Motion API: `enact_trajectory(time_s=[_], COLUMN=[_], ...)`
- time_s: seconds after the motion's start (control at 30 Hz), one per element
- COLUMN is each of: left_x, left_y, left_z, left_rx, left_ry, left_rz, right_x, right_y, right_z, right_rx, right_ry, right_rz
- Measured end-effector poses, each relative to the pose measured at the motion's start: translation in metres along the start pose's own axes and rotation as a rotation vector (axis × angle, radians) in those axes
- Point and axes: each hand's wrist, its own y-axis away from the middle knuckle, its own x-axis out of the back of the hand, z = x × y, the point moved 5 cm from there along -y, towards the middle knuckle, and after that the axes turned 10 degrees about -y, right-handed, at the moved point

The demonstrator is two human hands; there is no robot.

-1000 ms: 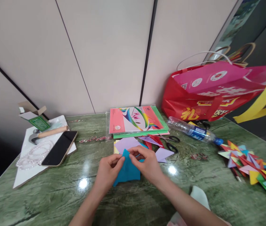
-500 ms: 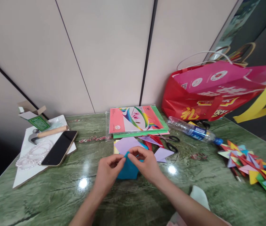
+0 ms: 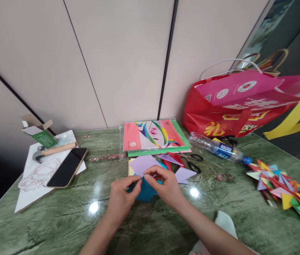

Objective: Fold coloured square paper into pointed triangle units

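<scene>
Observed well left of the fingers (image 3: 132, 180): smartphone (image 3: 67, 167), seemingly parked clear. With left hand (image 3: 122, 193), pinching far edge of blue craft paper (image 3: 146, 193) between near-closed fingertips; with right hand (image 3: 168, 186), pinching likewise, presumably steadying it. Found beyond, rightward: scissors (image 3: 189, 158), likely within reach.

Blue paper (image 3: 146, 193), 1 piece, plain-coloured. Upper end narrow, pinched at fingertips of left hand (image 3: 123, 193) and right hand (image 3: 167, 185). Body wider, spread below and between the 2 hands, near side in view. Outline partly hidden by fingers; fold lines too blurred to read. Contact with table (image 3: 67, 219) below: cannot tell.
</scene>
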Motion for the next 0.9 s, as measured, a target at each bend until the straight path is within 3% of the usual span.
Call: enact_trajectory(time_s=[0.23,0.4,0.6,0.77,0.9], left_x=[-0.011,-0.012,-0.014,-0.014,-0.011], left_y=[-0.001,0.0,0.001,0.002,0.002], left_z=[-0.005,-0.021,-0.024,-0.017,-0.016], left_rx=[0.103,0.326,0.431,0.421,0.39], left_ry=[0.176,0.38,0.465,0.455,0.426], left_rz=[-0.158,-0.106,-0.07,-0.037,-0.006], right_x=[0.001,-0.001,0.002,-0.002,-0.006], right_y=[0.0,0.001,0.002,0.006,0.009], right_z=[0.005,0.013,0.01,-0.002,-0.005], right_rx=[-0.054,-0.06,0.05,0.296,0.359], right_ry=[0.018,0.035,0.162,0.336,0.322], right_rz=[-0.012,0.006,0.062,0.038,-0.013])
